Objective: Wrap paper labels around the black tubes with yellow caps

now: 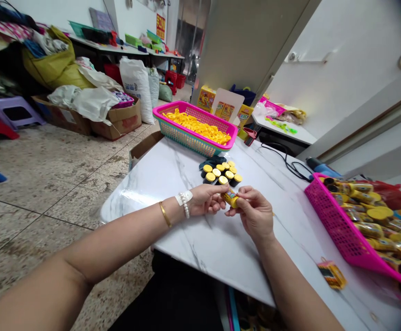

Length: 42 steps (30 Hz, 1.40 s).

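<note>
In the head view, a small yellow cylinder [229, 197] with a printed label is held low over the marble-patterned white table [183, 230]. My left hand [203, 200] grips its left end between thumb and fingers. Closed on the opposite end are the thumb and fingers of my right hand [256, 214]. Just beyond them several short black cylinders with yellow caps [222, 172] stand upright in a cluster. A dark bundle [212, 162] lies behind that cluster.
A pink basket [193, 110] of yellow plastic pieces stands at the back, near yellow boxes [206, 97]. On the right, another pink basket [341, 225] holds many yellow cylinders. A small yellow packet [331, 273] lies before it. Black cable [286, 161] runs along the far edge.
</note>
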Available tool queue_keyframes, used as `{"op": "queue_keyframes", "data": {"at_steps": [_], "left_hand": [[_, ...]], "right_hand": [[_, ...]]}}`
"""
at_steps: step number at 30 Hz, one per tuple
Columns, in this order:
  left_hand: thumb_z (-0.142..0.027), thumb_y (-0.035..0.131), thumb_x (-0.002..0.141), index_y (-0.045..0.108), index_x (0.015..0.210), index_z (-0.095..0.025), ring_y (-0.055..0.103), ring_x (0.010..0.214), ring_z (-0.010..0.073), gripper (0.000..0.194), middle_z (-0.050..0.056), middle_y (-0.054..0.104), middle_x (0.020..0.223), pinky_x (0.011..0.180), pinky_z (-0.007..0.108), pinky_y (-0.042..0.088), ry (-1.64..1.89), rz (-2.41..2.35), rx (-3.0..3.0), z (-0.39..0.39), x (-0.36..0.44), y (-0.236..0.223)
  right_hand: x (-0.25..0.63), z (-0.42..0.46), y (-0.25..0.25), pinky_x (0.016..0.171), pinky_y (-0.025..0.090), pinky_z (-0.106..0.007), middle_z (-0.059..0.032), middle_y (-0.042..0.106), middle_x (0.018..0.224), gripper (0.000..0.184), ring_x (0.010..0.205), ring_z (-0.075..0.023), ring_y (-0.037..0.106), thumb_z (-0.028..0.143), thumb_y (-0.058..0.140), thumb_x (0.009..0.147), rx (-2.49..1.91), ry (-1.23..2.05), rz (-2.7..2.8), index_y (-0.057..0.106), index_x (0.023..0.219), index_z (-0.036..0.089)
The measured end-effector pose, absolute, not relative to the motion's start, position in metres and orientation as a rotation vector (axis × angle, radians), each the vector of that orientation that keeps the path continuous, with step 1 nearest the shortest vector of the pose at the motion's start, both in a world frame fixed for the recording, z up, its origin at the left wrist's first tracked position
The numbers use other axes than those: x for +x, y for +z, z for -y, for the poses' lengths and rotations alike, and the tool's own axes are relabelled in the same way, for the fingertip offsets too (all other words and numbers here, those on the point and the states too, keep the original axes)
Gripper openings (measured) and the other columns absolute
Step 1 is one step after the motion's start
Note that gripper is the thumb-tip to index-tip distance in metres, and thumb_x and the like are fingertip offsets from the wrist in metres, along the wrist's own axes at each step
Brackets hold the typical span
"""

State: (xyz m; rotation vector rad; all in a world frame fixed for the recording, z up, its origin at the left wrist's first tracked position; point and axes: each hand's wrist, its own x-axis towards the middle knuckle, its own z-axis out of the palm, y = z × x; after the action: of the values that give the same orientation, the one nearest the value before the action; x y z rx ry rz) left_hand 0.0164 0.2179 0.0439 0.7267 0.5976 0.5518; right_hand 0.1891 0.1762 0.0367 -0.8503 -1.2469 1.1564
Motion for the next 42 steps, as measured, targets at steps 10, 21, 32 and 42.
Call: {"op": "queue_keyframes", "data": {"at_steps": [10,21,32,42], "left_hand": [[-0.053,0.053,0.095,0.060,0.072,-0.012,0.036,0.027,0.0039,0.048,-0.002,0.055,0.044,0.028,0.014,0.023,0.554,-0.766,0.741,-0.215,0.017,0.051],[-0.064,0.058,0.087,0.058,0.065,-0.012,0.035,0.024,0.0037,0.056,-0.003,0.050,0.038,0.027,0.014,0.023,0.556,-0.775,0.807,-0.211,0.019,0.048],[-0.072,0.066,0.074,0.055,0.114,-0.017,0.058,0.038,0.0124,0.069,0.005,0.073,0.067,0.035,0.019,0.042,0.039,-0.518,1.183,-0.195,0.017,0.053],[-0.068,0.072,0.070,0.055,0.091,-0.017,0.056,0.039,0.0108,0.058,0.002,0.069,0.067,0.038,0.021,0.039,0.322,-0.777,1.363,-0.203,0.029,0.045]], "right_hand": [[0.198,-0.182,0.047,0.064,0.068,-0.035,-0.0018,0.062,0.104,0.020,0.073,-0.0136,0.069,0.034,0.080,0.077,-0.911,1.134,1.496,0.075,0.092,0.023],[0.176,-0.166,0.043,0.060,0.067,-0.032,-0.0007,0.063,0.102,0.025,0.066,-0.0112,0.069,0.038,0.081,0.075,-0.959,1.035,1.373,0.072,0.091,0.021],[0.216,-0.039,0.060,0.049,0.060,-0.026,-0.0007,0.061,0.102,0.006,0.055,-0.0095,0.068,0.026,0.079,0.077,-1.090,1.173,1.317,0.075,0.082,0.024],[0.288,0.016,0.035,0.063,0.056,-0.028,-0.0028,0.074,0.083,0.017,0.070,-0.0175,0.070,0.017,0.064,0.087,-1.537,0.200,2.059,0.075,0.096,0.026]]}}
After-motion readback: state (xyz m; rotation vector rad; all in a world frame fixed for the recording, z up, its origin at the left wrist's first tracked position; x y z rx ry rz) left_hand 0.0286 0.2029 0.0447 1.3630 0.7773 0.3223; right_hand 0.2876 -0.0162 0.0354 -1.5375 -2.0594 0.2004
